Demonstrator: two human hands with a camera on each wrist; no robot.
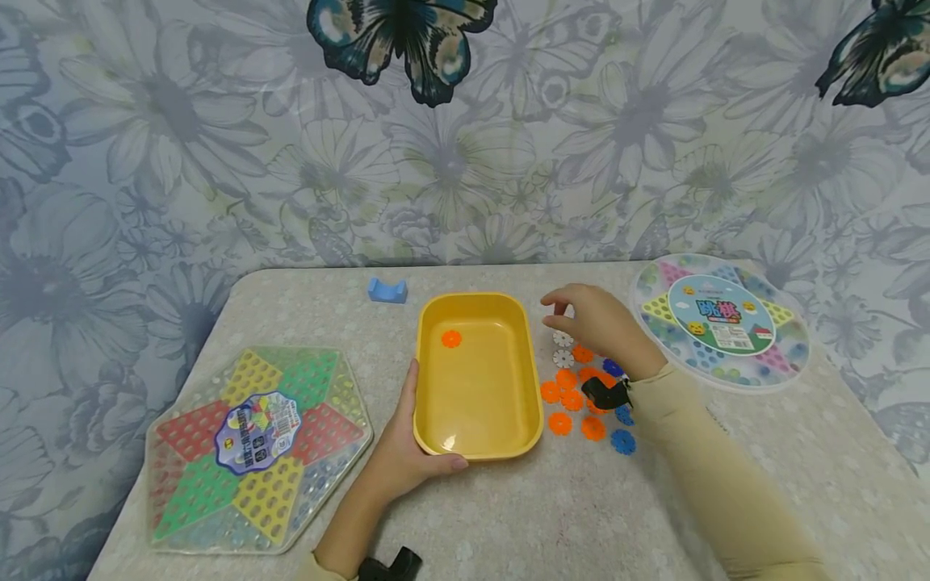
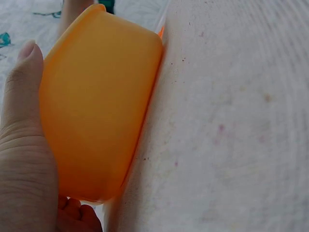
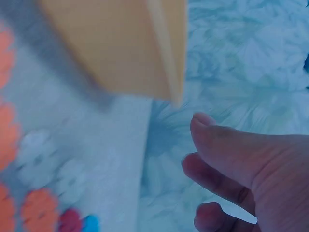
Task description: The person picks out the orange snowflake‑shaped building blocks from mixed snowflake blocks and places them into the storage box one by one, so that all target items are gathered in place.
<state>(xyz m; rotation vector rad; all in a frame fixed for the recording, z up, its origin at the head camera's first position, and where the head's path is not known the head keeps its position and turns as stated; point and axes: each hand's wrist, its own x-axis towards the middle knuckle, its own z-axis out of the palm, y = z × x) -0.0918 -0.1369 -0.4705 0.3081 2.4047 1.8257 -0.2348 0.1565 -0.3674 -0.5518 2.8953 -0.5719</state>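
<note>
A yellow plastic tray [image 1: 479, 395] stands on the table, one orange snowflake disc [image 1: 451, 339] lying inside it. My left hand [image 1: 403, 452] grips the tray's near left corner, thumb along the front and fingers at the left side. The tray's outer wall [image 2: 101, 96] fills much of the left wrist view. Right of the tray, my right hand [image 1: 599, 323] hovers over two white snowflake discs [image 1: 563, 358]. Its thumb and fingers are bent loosely and apart, with nothing between them. Several orange discs [image 1: 559, 424] and blue discs [image 1: 622, 441] lie below its wrist.
A hexagonal Chinese checkers set [image 1: 269, 500] in clear packaging lies at the left. At the back right is a round, labelled game box [image 1: 719, 315]. A small light-blue plastic piece [image 1: 387, 290] sits near the back edge, before a flower-patterned wall [image 1: 450, 177].
</note>
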